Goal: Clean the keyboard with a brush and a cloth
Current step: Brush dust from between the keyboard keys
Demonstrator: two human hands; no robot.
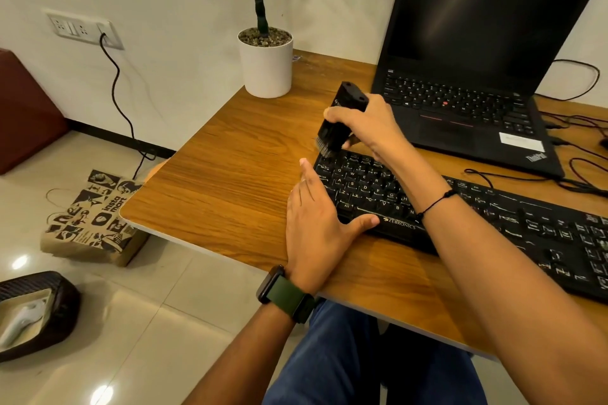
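Brushing step: right hand [365, 128] is gripping the black brush [340, 120], bristles touching the Zebronics keyboard [460, 217] at its 10 o'clock corner. Left hand [316, 220], flat and holding nothing, is bracing its 9 o'clock edge on the bench [230, 181]. Next, probably sweeping rows; no cloth visible.

1. The right hand [363, 123] reaches forward on an outstretched forearm, fingers curled round the brush [339, 122], which it holds upright with the bristles down.
2. A thin black cord circles the right wrist.
3. The left hand [316, 223] lies flat, palm down, fingers straight and pointing forward, thumb spread to the right.
4. The left wrist wears a green-strapped watch [284, 294].
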